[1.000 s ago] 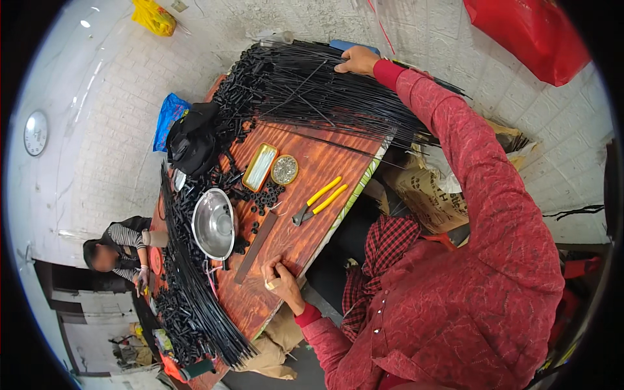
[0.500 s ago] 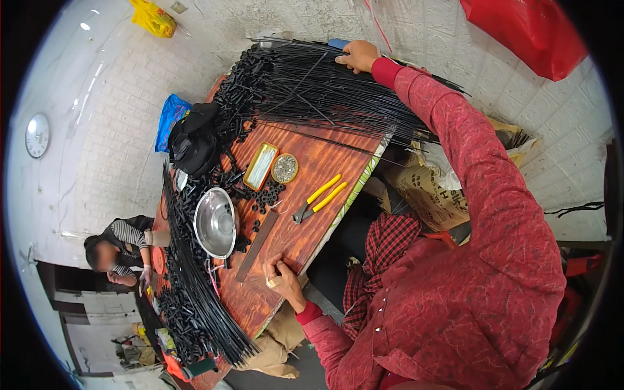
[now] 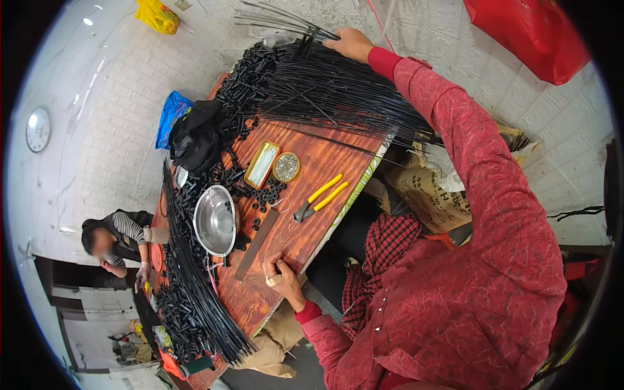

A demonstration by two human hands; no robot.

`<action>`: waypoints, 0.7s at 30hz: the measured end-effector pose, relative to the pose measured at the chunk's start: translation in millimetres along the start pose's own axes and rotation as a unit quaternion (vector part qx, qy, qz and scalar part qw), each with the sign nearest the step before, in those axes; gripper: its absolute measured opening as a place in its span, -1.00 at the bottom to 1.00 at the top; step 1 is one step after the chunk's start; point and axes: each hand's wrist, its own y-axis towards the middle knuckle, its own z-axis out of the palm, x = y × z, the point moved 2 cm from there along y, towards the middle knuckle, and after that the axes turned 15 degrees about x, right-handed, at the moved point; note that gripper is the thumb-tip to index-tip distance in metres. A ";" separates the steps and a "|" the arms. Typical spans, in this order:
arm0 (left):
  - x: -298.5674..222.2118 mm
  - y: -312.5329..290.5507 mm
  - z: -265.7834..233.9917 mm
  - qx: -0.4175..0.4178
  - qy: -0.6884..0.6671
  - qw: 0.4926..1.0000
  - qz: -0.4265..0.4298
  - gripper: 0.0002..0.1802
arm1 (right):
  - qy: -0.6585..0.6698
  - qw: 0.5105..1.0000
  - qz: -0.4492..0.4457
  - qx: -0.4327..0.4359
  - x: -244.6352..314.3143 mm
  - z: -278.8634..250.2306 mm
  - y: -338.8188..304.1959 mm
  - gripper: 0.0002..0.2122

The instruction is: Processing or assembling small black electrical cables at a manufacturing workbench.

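My right hand [image 3: 351, 45] is closed around the ends of several thin black rods [image 3: 286, 18], lifted above a large pile of similar rods [image 3: 351, 91] at the table's far side. My left hand [image 3: 283, 283] rests by the near table edge, fingers curled, a pale band on one finger; whatever it may hold is hidden. Beside it lies a flat dark strip [image 3: 256, 246]. Yellow-handled cutting pliers [image 3: 318, 199] lie to its upper right, apart from both hands.
On the wooden table [image 3: 325, 153] stand a steel bowl [image 3: 215, 221], a yellow-rimmed tray [image 3: 262, 164] and a round tin of small metal pieces [image 3: 286, 167]. Short black tubes [image 3: 244, 84] and another rod bundle [image 3: 201, 286] surround them. Another person [image 3: 120, 240] works at the left.
My right hand has risen from the pile, raising several black rods with it. My left hand stays at the table edge. The person at the left has shifted slightly.
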 end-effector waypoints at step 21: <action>-14.0 -2.3 -12.1 0.001 -0.041 0.999 0.020 -0.87 | 0.515 0.762 -0.218 0.326 223.8 -51.6 -88.4 -0.80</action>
